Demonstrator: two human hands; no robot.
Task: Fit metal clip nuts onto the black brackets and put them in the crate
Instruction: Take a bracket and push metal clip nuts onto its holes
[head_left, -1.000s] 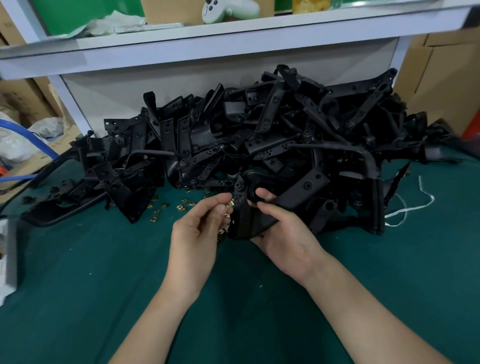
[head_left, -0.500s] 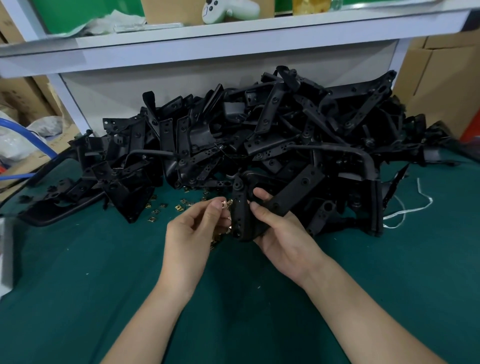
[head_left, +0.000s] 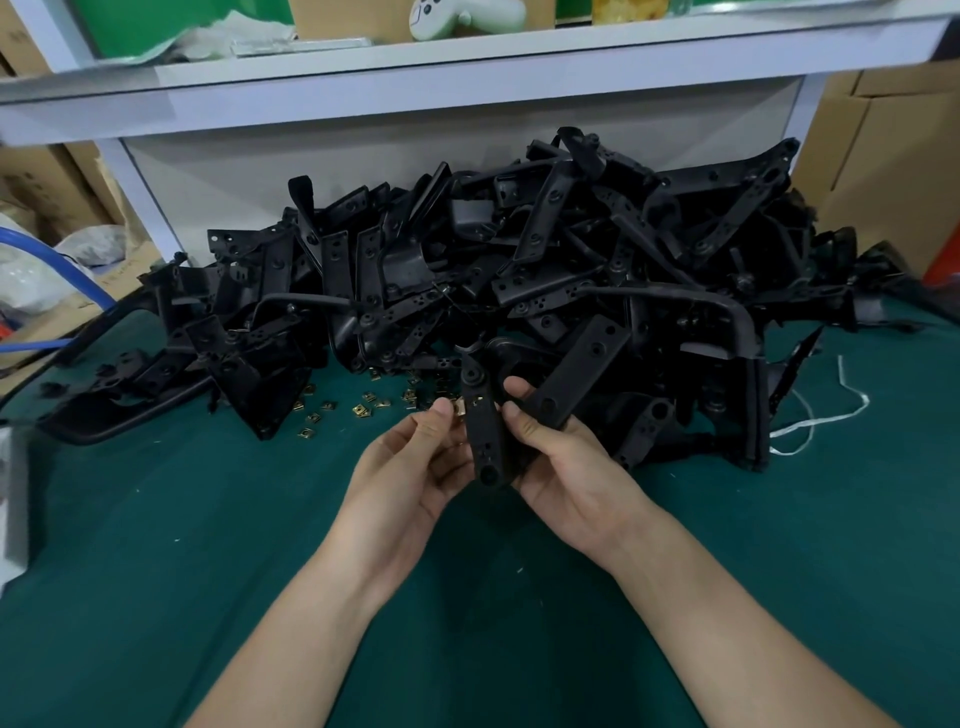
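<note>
A black bracket (head_left: 485, 431) stands nearly upright over the green table, gripped from the right by my right hand (head_left: 566, 467). My left hand (head_left: 410, 467) pinches a brass-coloured clip nut (head_left: 460, 406) against the bracket's left edge, near its upper half. Behind them lies a large heap of black brackets (head_left: 519, 275). Several loose clip nuts (head_left: 363, 408) are scattered on the table in front of the heap, left of my hands. No crate is in view.
The green table (head_left: 156, 545) stretches in front. A white shelf (head_left: 415, 88) overhangs the heap at the back. Cardboard boxes (head_left: 883, 171) stand at the right, a blue hose (head_left: 57, 265) and bags at the left. A white cord (head_left: 821, 415) lies right of the heap.
The bracket has been turned more upright and lifted slightly. My left hand has brought the clip nut up against its left edge.
</note>
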